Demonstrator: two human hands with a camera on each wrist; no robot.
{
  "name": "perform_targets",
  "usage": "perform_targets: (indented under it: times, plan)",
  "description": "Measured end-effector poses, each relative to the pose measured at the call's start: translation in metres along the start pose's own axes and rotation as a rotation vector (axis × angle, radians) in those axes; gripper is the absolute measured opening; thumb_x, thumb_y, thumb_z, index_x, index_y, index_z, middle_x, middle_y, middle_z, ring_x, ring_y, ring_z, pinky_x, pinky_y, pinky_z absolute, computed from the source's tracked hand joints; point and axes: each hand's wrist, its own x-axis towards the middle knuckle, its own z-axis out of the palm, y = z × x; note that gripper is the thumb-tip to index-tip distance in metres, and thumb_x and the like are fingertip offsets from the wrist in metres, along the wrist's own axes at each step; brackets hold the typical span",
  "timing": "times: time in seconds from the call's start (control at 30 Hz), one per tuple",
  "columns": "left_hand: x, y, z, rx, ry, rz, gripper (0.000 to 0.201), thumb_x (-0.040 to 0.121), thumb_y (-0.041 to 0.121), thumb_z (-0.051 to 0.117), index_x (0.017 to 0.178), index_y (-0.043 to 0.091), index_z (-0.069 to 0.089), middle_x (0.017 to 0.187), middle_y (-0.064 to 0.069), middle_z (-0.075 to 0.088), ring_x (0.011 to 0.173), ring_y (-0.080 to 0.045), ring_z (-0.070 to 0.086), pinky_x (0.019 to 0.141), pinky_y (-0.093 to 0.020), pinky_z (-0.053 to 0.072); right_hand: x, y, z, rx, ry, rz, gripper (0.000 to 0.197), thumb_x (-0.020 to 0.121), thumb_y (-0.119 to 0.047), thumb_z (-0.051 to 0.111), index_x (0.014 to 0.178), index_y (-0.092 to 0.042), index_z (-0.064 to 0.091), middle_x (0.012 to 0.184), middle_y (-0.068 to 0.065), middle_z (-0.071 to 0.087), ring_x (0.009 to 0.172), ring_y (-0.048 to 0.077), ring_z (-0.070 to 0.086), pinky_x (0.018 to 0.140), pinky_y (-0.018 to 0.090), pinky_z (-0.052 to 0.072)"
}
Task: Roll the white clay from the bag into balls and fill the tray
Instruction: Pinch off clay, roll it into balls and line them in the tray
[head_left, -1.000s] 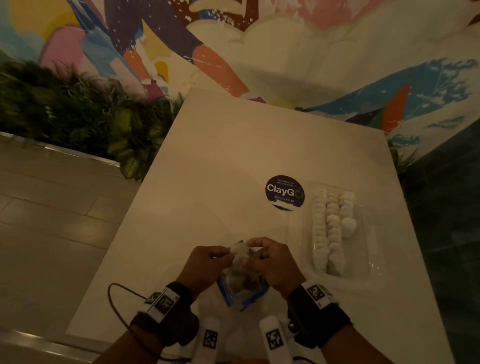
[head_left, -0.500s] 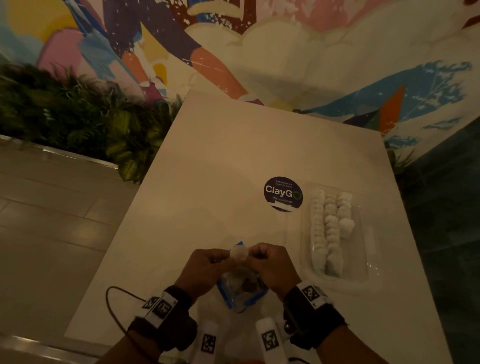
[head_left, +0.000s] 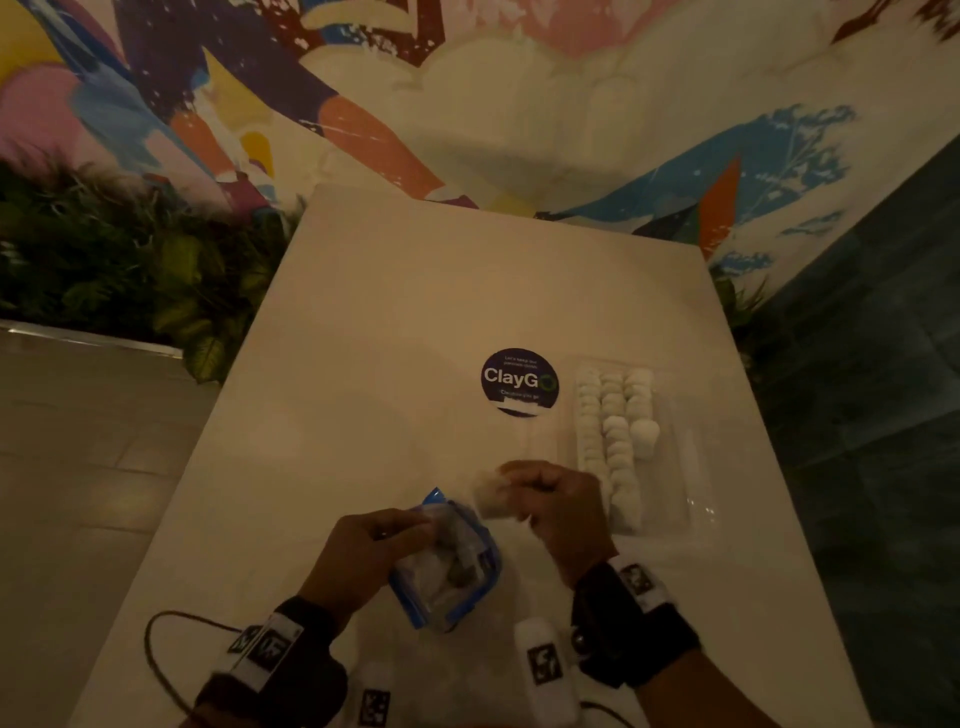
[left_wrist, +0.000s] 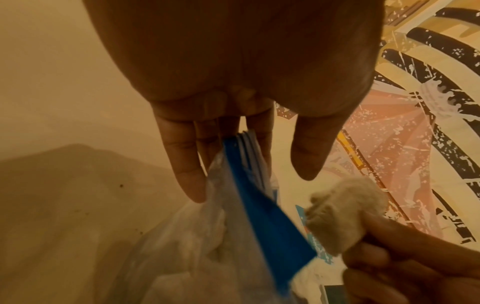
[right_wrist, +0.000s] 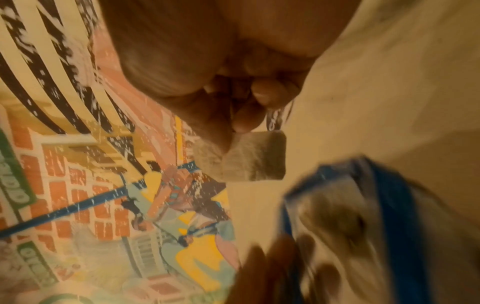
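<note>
A clear bag (head_left: 447, 566) with a blue zip edge lies near the table's front edge, with white clay left inside it. My left hand (head_left: 415, 525) holds its top; in the left wrist view the blue edge of the bag (left_wrist: 249, 207) runs between the fingers of that hand (left_wrist: 246, 164). My right hand (head_left: 524, 488) pinches a rough white clay lump (head_left: 491, 496) just above and to the right of the bag's mouth. In the right wrist view, thumb and fingers of this hand (right_wrist: 233, 123) grip the lump (right_wrist: 252, 158). A clear tray (head_left: 691, 467) to the right holds several white clay balls (head_left: 613, 436) in rows.
A round dark "ClayGO" sticker (head_left: 519, 382) sits on the white table (head_left: 389, 322) left of the tray. A black cable (head_left: 156, 665) loops at the front left corner. Plants (head_left: 130, 270) and a painted wall stand behind; floor drops off on both sides.
My right hand has pulled the clay lump out of the bag and moved it right, away from the left hand. The left hand has stayed on the bag.
</note>
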Motion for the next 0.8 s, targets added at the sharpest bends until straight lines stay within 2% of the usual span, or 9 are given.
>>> perform_targets:
  times: [0.07, 0.13, 0.23, 0.3, 0.43, 0.53, 0.6, 0.7, 0.8]
  plan:
    - [-0.001, -0.001, 0.0, 0.008, 0.0, -0.007, 0.008, 0.08, 0.014, 0.071, 0.079, 0.018, 0.078, 0.088, -0.003, 0.075, 0.085, -0.021, 0.07, 0.078, -0.042, 0.056, 0.004, -0.015, -0.027, 0.08, 0.114, -0.026, 0.02, 0.075, 0.016, 0.063, 0.076, -0.003, 0.068, 0.052, -0.006, 0.065, 0.04, 0.002, 0.048, 0.039, 0.011, 0.036]
    - [-0.002, -0.001, 0.001, 0.02, 0.001, -0.011, 0.011, 0.081, 0.015, 0.07, 0.075, 0.021, 0.078, 0.089, -0.003, 0.074, 0.085, -0.023, 0.069, 0.075, -0.041, 0.056, 0.013, -0.026, -0.06, 0.11, 0.249, -0.039, 0.016, 0.077, 0.013, 0.062, 0.081, -0.002, 0.066, 0.045, -0.006, 0.059, 0.036, 0.0, 0.045, 0.037, 0.012, 0.034]
    - [-0.002, -0.001, 0.002, 0.024, 0.012, -0.018, 0.018, 0.081, 0.013, 0.07, 0.07, 0.024, 0.077, 0.089, -0.004, 0.073, 0.084, -0.026, 0.068, 0.07, -0.038, 0.054, 0.033, -0.029, -0.11, 0.026, 0.393, -0.009, 0.012, 0.081, 0.003, 0.064, 0.09, -0.005, 0.066, 0.058, 0.005, 0.06, 0.042, 0.007, 0.051, 0.038, 0.017, 0.035]
    - [-0.001, -0.002, 0.002, 0.025, 0.012, -0.041, 0.021, 0.081, 0.013, 0.07, 0.068, 0.026, 0.078, 0.09, -0.005, 0.073, 0.084, -0.026, 0.068, 0.072, -0.041, 0.054, 0.046, -0.023, -0.138, -0.051, 0.433, 0.034, 0.011, 0.083, -0.001, 0.062, 0.092, -0.006, 0.066, 0.067, 0.011, 0.06, 0.054, 0.016, 0.055, 0.047, 0.024, 0.037]
    - [0.002, -0.002, 0.003, -0.001, 0.005, -0.085, 0.019, 0.08, 0.009, 0.07, 0.068, 0.021, 0.078, 0.094, -0.006, 0.072, 0.084, -0.028, 0.068, 0.068, -0.04, 0.053, 0.075, 0.004, -0.169, -0.192, 0.461, 0.158, 0.013, 0.083, 0.0, 0.059, 0.094, -0.004, 0.067, 0.079, 0.013, 0.063, 0.072, 0.028, 0.057, 0.059, 0.031, 0.046]
    - [0.004, -0.003, 0.006, 0.008, 0.022, -0.103, 0.02, 0.08, 0.008, 0.07, 0.066, 0.019, 0.078, 0.09, -0.008, 0.072, 0.084, -0.029, 0.067, 0.068, -0.04, 0.052, 0.094, 0.024, -0.176, -0.428, 0.398, 0.26, 0.015, 0.084, -0.012, 0.062, 0.095, -0.006, 0.07, 0.077, 0.007, 0.065, 0.063, 0.018, 0.058, 0.056, 0.024, 0.051]
    - [0.005, -0.003, 0.006, 0.026, 0.028, -0.11, 0.019, 0.08, 0.009, 0.069, 0.067, 0.019, 0.078, 0.088, -0.008, 0.073, 0.085, -0.029, 0.067, 0.072, -0.042, 0.052, 0.099, 0.027, -0.174, -0.439, 0.359, 0.31, 0.019, 0.086, -0.012, 0.061, 0.103, -0.007, 0.068, 0.089, 0.009, 0.068, 0.067, 0.016, 0.061, 0.057, 0.023, 0.049]
    - [0.006, -0.002, 0.004, 0.028, 0.045, -0.118, 0.018, 0.08, 0.008, 0.07, 0.067, 0.017, 0.078, 0.086, -0.006, 0.074, 0.084, -0.028, 0.067, 0.073, -0.041, 0.052, 0.102, 0.028, -0.171, -0.469, 0.336, 0.371, 0.027, 0.091, -0.017, 0.052, 0.112, -0.005, 0.065, 0.121, 0.014, 0.063, 0.105, 0.028, 0.061, 0.075, 0.021, 0.041]
    - [0.006, -0.002, 0.004, 0.042, 0.059, -0.119, 0.017, 0.08, 0.008, 0.07, 0.067, 0.017, 0.078, 0.088, -0.004, 0.073, 0.085, -0.027, 0.067, 0.075, -0.042, 0.052, 0.103, 0.029, -0.167, -0.548, 0.33, 0.38, 0.029, 0.091, -0.021, 0.051, 0.112, -0.008, 0.066, 0.125, 0.012, 0.061, 0.114, 0.03, 0.056, 0.077, 0.019, 0.037]
